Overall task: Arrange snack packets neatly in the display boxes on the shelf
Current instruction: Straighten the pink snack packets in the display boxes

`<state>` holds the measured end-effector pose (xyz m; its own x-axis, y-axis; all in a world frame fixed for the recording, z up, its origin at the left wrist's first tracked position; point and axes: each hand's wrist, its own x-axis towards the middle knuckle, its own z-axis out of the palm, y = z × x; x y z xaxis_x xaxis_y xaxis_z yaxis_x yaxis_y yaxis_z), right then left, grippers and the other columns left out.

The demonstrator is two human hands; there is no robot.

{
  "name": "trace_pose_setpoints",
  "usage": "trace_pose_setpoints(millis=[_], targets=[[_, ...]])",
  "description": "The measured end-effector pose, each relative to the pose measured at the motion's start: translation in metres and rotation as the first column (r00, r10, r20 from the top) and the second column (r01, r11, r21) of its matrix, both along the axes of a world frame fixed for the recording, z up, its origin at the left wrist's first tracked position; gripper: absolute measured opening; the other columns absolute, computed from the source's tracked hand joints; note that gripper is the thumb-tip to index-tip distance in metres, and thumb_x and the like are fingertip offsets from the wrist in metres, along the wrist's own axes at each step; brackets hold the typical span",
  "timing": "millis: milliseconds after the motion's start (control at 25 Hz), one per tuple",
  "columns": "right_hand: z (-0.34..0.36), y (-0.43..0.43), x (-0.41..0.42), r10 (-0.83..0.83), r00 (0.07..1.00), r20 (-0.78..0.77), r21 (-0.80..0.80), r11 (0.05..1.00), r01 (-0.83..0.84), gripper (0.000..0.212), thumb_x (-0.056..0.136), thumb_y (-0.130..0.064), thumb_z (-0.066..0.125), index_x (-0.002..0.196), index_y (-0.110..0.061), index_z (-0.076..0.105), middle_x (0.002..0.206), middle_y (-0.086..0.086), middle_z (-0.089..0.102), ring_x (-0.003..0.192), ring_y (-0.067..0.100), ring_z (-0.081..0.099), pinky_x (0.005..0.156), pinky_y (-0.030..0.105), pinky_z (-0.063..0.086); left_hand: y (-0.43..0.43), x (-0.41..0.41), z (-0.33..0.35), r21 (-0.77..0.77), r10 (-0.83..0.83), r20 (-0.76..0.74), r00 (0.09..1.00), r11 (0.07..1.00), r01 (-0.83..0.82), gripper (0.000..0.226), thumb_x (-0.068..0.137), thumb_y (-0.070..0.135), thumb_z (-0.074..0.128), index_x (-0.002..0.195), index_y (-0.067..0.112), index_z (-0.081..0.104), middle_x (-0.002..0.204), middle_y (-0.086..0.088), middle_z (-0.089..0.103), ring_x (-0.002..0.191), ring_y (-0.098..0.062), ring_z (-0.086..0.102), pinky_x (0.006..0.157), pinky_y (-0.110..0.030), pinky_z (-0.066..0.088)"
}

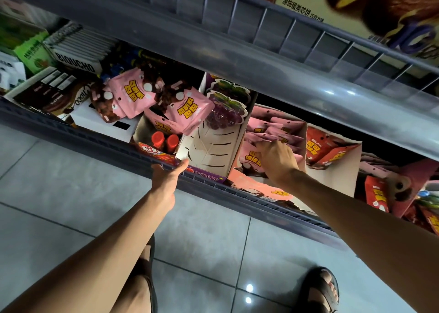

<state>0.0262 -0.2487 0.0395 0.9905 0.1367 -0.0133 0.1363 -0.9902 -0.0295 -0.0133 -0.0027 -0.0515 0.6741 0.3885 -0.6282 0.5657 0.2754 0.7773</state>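
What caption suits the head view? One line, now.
Right hand among pink packets in a display box; left hand at the shelf edge.

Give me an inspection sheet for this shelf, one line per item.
Surface: shelf, dark, crowded with boxes.
Job's things: pink packets in their box; red packets boxed; grape packets standing in a white box.
Clutter: loose packets heaped at left.
Hands: left hand holds the shelf's front edge; right hand among the pink packets, grip unclear.
Cables: nothing seen.
Surroundings: tiled floor; upper shelf overhead.
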Motion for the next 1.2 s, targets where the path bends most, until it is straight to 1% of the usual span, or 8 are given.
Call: trace_pose_setpoints(millis=[200,400,680,760,840,960,1080,1200], targets=[[-0.005,0.004,0.000,-0.016,0.999,-0.035,0.018,1.000,0.016,0.024,0.097,-0.007,0.051,0.112,-0.015,0.066,0.100,0.007,0.071,0.083,0.023,0.066,0.074,0.032,0.057,-0.001,0.000,-0.001,0.013,-0.009,-0.011,1.000,1.000,0.009,0.095,0.074,0.043,0.085,0.148,0.014,0.033,0.146,-0.007,0.046,0.137,-0.026,0.042,0.114,-0.042,0.032],[0.005,0.005,-0.005,0.013,0.999,0.047,0.153,0.988,-0.020,0.028,0.092,-0.004,0.055,0.115,-0.017,0.064,0.096,0.010,0.071,0.081,0.027,0.069,0.069,0.037,0.058,-0.001,-0.002,0.004,0.022,-0.031,-0.012,0.999,0.999,0.031,0.094,0.076,0.043,0.082,0.149,0.014,0.031,0.143,-0.008,0.045,0.137,-0.027,0.042,0.114,-0.042,0.033],[0.045,0.052,-0.018,0.195,0.939,0.283,0.443,0.842,-0.308,0.021,0.088,0.005,0.059,0.099,-0.010,0.069,0.102,0.005,0.068,0.085,0.012,0.066,0.076,0.022,0.055,0.002,-0.001,0.012,-0.003,-0.107,-0.040,0.993,0.994,0.107,0.109,0.079,0.047,0.079,0.158,0.013,0.013,0.161,-0.011,0.027,0.149,-0.030,0.028,0.121,-0.049,0.026],[0.048,0.080,-0.008,0.130,0.979,0.159,0.599,0.775,-0.200,0.016,0.090,-0.003,0.061,0.098,-0.012,0.071,0.099,0.002,0.071,0.082,0.009,0.066,0.077,0.022,0.056,0.002,0.000,0.015,0.001,-0.111,-0.044,0.993,0.994,0.111,0.108,0.081,0.047,0.078,0.159,0.012,0.011,0.162,-0.011,0.024,0.150,-0.030,0.026,0.122,-0.047,0.025],[0.046,0.107,0.011,0.059,0.992,-0.114,0.726,0.686,0.043,0.016,0.092,-0.014,0.062,0.101,-0.023,0.072,0.102,-0.003,0.072,0.089,0.009,0.067,0.081,0.022,0.055,0.001,-0.001,0.015,0.010,-0.112,-0.050,0.992,0.994,0.113,0.106,0.082,0.048,0.076,0.158,0.012,0.012,0.162,-0.012,0.024,0.149,-0.030,0.027,0.121,-0.047,0.026],[0.036,0.135,0.037,0.053,0.888,-0.456,0.815,0.426,0.393,0.014,0.089,-0.014,0.066,0.093,-0.027,0.069,0.105,-0.002,0.073,0.108,0.007,0.063,0.091,0.018,0.046,0.000,-0.002,0.014,0.024,-0.108,-0.047,0.993,0.994,0.109,0.107,0.083,0.049,0.074,0.159,0.012,0.008,0.165,-0.010,0.020,0.150,-0.028,0.024,0.122,-0.044,0.023],[0.024,0.149,0.045,-0.065,0.843,-0.535,0.788,0.322,0.525,0.020,0.079,-0.003,0.071,0.087,-0.021,0.075,0.099,-0.005,0.075,0.106,0.003,0.061,0.092,0.019,0.045,-0.001,-0.002,0.014,0.010,-0.104,-0.037,0.994,0.994,0.105,0.111,0.084,0.050,0.073,0.161,0.015,0.000,0.167,-0.005,0.013,0.153,-0.025,0.019,0.121,-0.041,0.018],[0.020,0.151,0.042,-0.160,0.887,-0.433,0.861,0.219,0.459,0.019,0.073,0.010,0.065,0.070,-0.008,0.072,0.097,-0.001,0.075,0.098,0.007,0.064,0.094,0.029,0.051,-0.002,-0.002,0.012,0.010,-0.102,-0.043,0.994,0.995,0.103,0.113,0.083,0.052,0.072,0.161,0.017,-0.002,0.168,-0.005,0.011,0.153,-0.025,0.017,0.121,-0.042,0.018]])
